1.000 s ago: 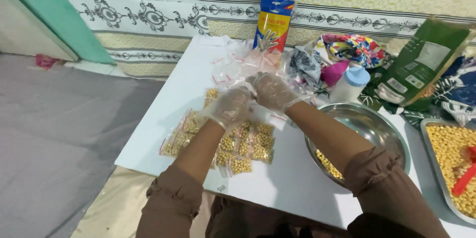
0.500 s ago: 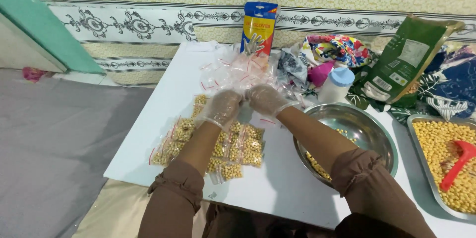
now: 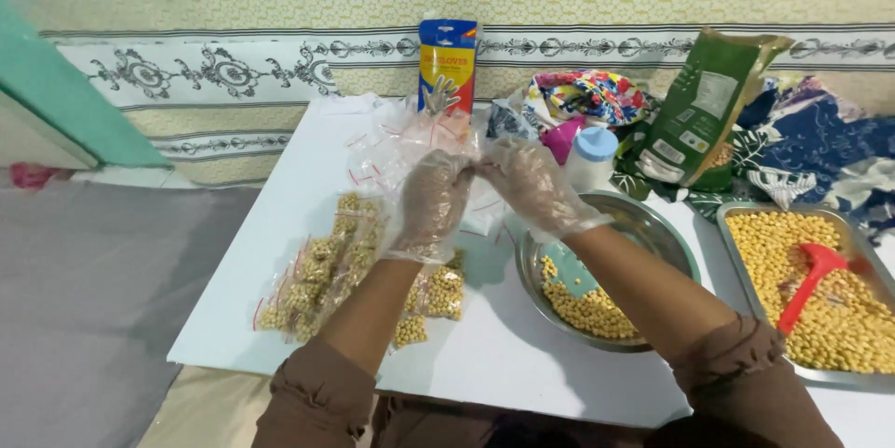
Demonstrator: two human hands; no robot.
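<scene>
Head view, the only one I have. Both hands wear thin clear gloves and meet over the middle of the white bench [image 3: 280,224]. The left hand [image 3: 431,206] and the right hand [image 3: 536,189] pinch the same small clear plastic bag [image 3: 474,189] between their fingertips, each grip closed on its top edge; the bag hangs just above the bench and looks empty, though the film is too thin for me to be sure.

At seven o'clock from the hands lies a row of filled packets of yellow beans [image 3: 322,266], some under the left forearm. At four o'clock stands a steel bowl [image 3: 653,224] with beans pooled at its near side. Further out at three o'clock sits a metal tray [image 3: 736,252] of the same beans with a red scoop [image 3: 811,280] resting in it. A heap of empty bags [image 3: 392,145] lies at twelve o'clock, before a blue and yellow glove pack [image 3: 447,61].

My worries: glove on film is slippery, so the bag mouth may stay stuck or slide out of a pinch. The left forearm hovers close over the packets and could drag them toward the near edge. The bowl sits close to the right elbow; a careless pull back could tip it and scatter beans.
</scene>
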